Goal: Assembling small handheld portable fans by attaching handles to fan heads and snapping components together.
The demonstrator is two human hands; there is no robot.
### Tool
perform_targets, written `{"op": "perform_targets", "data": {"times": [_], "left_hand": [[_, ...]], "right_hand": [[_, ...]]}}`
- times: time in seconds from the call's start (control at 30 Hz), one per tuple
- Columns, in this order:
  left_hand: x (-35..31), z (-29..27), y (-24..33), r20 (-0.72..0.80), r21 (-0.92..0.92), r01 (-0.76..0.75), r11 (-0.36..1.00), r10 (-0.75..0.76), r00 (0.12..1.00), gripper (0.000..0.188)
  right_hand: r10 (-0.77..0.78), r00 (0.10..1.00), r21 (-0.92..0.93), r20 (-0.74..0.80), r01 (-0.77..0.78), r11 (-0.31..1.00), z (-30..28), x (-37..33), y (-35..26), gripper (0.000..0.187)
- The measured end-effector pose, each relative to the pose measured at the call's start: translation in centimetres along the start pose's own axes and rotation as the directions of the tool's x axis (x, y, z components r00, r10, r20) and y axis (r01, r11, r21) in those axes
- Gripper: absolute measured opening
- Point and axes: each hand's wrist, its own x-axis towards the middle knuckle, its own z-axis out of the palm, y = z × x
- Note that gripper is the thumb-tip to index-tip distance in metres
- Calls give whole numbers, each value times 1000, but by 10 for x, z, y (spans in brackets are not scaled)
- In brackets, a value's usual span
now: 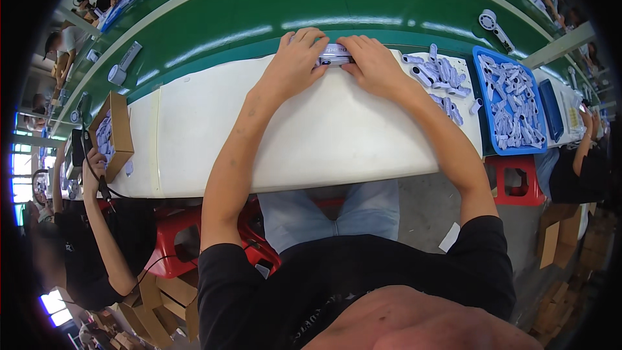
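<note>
At the far edge of the white-covered table [207, 123], a pale lavender plastic part [334, 54] lies between my two hands. My left hand [293, 63] is closed on its left end, fingers over the far side and thumb on the near side. The other end is gripped by my right hand [376, 68], with its thumb on the near side too. Fingers cover both ends, leaving only the middle visible. To the right of my right hand, similar lavender parts [444, 74] are heaped loosely on the table.
A blue tray [497, 148] of lavender parts stands at the right. At the left, a cardboard box [123, 149] holds more, beside a co-worker's hand [94, 167]. Beyond the table runs a green belt [259, 10] carrying round-headed handheld devices [497, 31]. Red stools [518, 181] stand below.
</note>
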Motion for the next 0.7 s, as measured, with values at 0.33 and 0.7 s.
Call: {"op": "perform_targets", "data": {"times": [0.33, 0.7], "left_hand": [[3, 5, 10, 30, 62, 53, 997, -54, 998, 41], [1, 2, 10, 84, 80, 61, 995, -67, 994, 40]], "right_hand": [[-54, 999, 50, -1, 54, 997, -4, -2, 8, 42], [-33, 999, 69, 5, 33, 997, -4, 0, 6, 43]]}}
